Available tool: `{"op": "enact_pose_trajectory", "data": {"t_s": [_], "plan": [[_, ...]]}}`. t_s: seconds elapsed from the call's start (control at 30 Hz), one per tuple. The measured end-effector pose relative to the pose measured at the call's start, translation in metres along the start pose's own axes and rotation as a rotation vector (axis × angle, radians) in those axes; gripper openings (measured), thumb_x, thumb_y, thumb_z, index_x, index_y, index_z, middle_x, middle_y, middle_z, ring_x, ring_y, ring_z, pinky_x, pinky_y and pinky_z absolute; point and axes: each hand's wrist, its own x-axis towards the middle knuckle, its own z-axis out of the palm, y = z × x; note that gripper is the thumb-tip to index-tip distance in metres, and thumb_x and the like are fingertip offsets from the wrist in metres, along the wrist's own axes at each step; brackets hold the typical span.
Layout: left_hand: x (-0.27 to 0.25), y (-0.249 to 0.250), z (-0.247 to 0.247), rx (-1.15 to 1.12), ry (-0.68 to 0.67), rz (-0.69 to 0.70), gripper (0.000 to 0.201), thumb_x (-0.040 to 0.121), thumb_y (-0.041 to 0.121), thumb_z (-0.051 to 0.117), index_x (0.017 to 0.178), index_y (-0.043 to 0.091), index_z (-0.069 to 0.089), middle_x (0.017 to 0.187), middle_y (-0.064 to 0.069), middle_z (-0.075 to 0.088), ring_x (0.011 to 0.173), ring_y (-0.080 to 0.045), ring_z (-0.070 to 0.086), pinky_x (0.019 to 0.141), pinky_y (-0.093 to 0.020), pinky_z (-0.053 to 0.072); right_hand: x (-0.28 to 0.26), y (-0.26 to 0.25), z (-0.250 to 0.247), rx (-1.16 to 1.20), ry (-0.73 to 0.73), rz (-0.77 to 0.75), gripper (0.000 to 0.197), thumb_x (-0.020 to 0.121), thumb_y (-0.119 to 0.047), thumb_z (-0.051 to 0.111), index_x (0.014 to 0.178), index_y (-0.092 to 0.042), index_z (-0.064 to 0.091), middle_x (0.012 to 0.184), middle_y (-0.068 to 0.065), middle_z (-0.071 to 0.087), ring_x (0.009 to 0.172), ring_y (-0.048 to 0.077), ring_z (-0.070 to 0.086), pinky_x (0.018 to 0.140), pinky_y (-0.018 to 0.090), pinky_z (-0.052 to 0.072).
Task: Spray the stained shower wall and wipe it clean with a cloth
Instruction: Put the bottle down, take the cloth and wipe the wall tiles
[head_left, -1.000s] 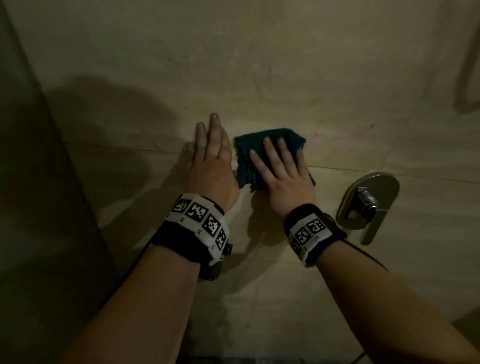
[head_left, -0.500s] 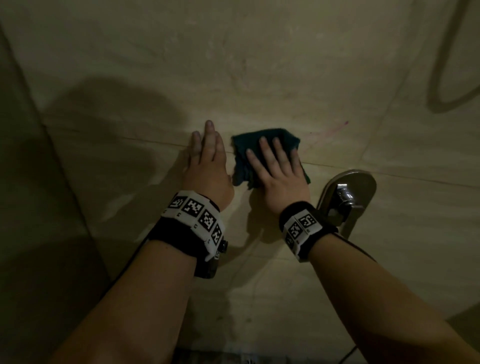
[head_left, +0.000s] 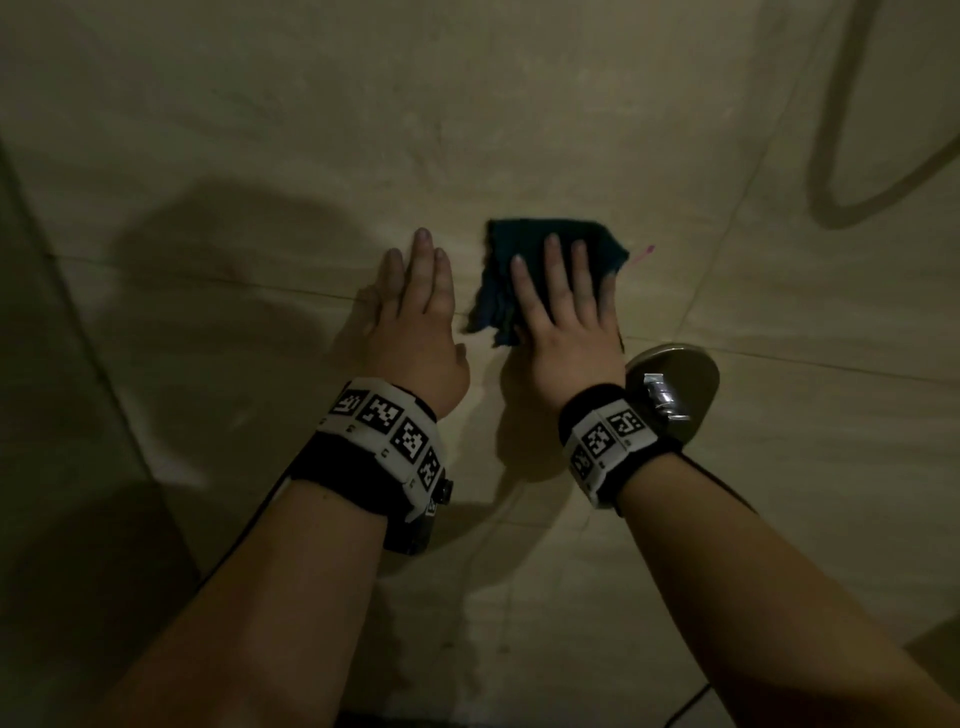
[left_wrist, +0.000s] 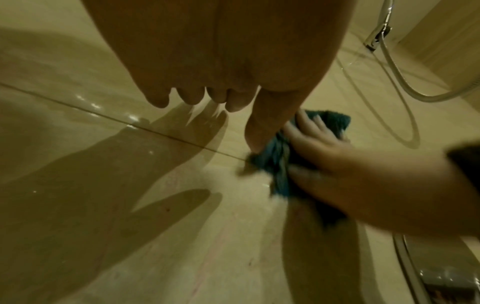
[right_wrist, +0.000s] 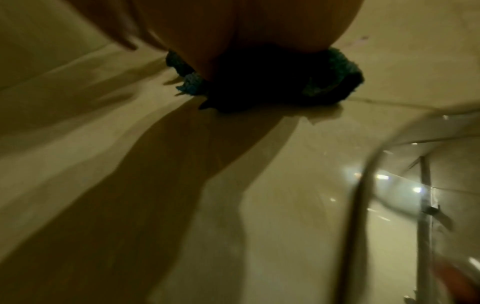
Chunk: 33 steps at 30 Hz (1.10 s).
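One thin pink streak (head_left: 643, 254) lies just off the upper right corner of the dark cloth (head_left: 550, 244), which the right hand (head_left: 563, 332) presses flat-fingered to the shower wall (head_left: 519, 104), apparently nearer than the bare, flat left hand (head_left: 415, 317).

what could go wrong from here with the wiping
The pink mark peeks out just right of the cloth, so strokes may miss it. The right hand works close above the tap handle and could knock it. The left hand braces on the glossy shower wall and might slip.
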Motion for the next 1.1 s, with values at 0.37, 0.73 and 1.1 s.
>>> {"op": "enact_pose_trajectory", "data": {"t_s": [0.37,0.73,1.1], "plan": [[0.009,0.008,0.004,0.06,-0.011,0.036,0.084,0.095,0.035,0.043,0.148,0.013,-0.019,0.153,-0.003,-0.034,0.144,-0.028,-0.022,0.121,-0.043,0.0,0.008,0.025,-0.023,0.041,0.088,0.169,0.061,0.101,-0.036,0.027,0.147,-0.025,-0.011,0.158,0.008,-0.014,0.145,0.027,-0.015,0.109,0.039,-0.02],[0.011,0.002,0.006,0.087,-0.003,0.057,0.083,0.094,0.035,0.044,0.149,0.017,-0.016,0.154,0.0,-0.032,0.145,-0.026,-0.021,0.121,-0.042,0.003,-0.019,0.018,-0.002,0.074,-0.075,0.07,0.069,0.1,-0.027,0.033,0.134,-0.031,-0.027,0.142,-0.003,-0.036,0.132,0.017,-0.033,0.109,0.039,-0.021],[0.013,-0.001,0.01,0.071,0.022,0.06,0.082,0.094,0.035,0.043,0.149,0.018,-0.016,0.154,0.001,-0.032,0.145,-0.025,-0.02,0.121,-0.039,0.003,0.013,0.025,-0.022,0.055,0.142,0.13,0.063,0.099,-0.032,0.034,0.15,-0.021,-0.002,0.157,0.014,-0.009,0.144,0.035,-0.009,0.111,0.043,-0.014]]}}
